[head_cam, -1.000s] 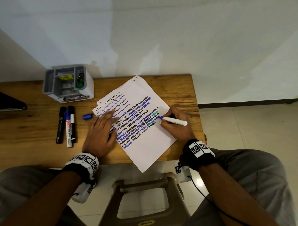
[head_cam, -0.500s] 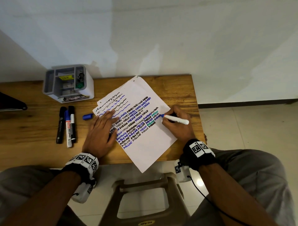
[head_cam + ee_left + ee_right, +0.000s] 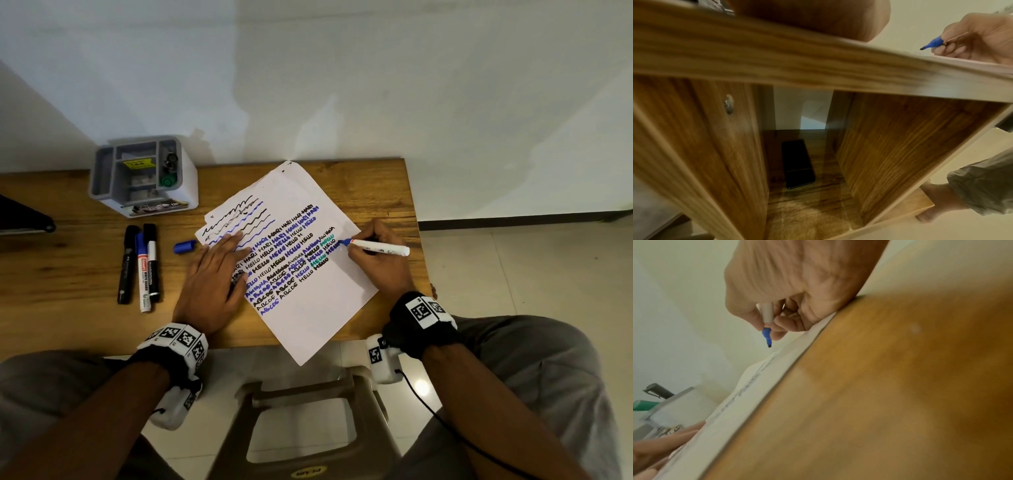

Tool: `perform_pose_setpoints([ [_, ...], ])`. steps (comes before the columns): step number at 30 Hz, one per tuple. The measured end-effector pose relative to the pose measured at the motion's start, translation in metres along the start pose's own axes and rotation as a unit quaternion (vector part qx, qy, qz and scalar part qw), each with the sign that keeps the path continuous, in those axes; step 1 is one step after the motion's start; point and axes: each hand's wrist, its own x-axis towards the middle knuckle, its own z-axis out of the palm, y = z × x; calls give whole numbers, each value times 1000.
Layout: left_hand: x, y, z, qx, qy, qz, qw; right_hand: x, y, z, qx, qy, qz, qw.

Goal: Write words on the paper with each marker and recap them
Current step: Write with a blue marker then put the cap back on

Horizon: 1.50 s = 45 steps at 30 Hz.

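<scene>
Fingers (image 3: 777, 324) of your right hand (image 3: 380, 263) pinch the blue marker (image 3: 376, 246), tip just above the paper (image 3: 318, 308) at three o'clock; your left hand (image 3: 212, 284) presses flat on the paper at nine, on the counter (image 3: 68, 274).

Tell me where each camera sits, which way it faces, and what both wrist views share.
Head: above, looking down at the wooden desk; both forearms, flat left hand on white paper.
Left wrist: at desk edge, facing underneath; left palm heel, a foot.
Right wrist: low along the desktop; right hand.
Shared: right hand gripping the blue-tipped white marker.
</scene>
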Motion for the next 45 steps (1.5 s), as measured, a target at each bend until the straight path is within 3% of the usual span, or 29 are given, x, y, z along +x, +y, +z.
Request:
perform_pose_setpoints([
  [8, -1, 2, -2, -20, 7, -2, 1000, 4, -21, -6, 84, -3, 67, 994],
  [12, -2, 5, -6, -7, -2, -5, 1000, -1, -36, -8, 92, -26, 58, 994],
  [15, -5, 9, -16, 40, 32, -52, 997, -7, -44, -5, 86, -47, 52, 994],
  [18, -4, 2, -33, 77, 88, -146, 982, -14, -52, 3, 95, -92, 50, 990],
  [21, 0, -17, -51, 101, 78, -234, 964, -20, -64, 18, 129, -112, 64, 983],
  [24, 2, -33, -61, 133, 32, -240, 961, -24, -72, 33, 143, -118, 70, 980],
  [28, 3, -35, -69, 151, 28, -218, 964, -29, -84, 46, 153, -124, 74, 978],
  [30, 1, -27, -75, 110, 42, -201, 973, -34, -91, 49, 148, -127, 63, 979],
  [33, -11, 0, -87, -83, 61, -158, 982, -42, -102, 51, 155, -130, 48, 978],
  [37, -38, 34, -92, -314, 80, -147, 934, -55, -109, 54, 197, -144, 38, 969],
  [40, -44, 37, -92, -366, 80, -149, 915, -64, -112, 56, 211, -142, 37, 966],
  [45, -43, 39, -93, -380, 63, -146, 911, -70, -116, 61, 197, -133, 27, 971],
])
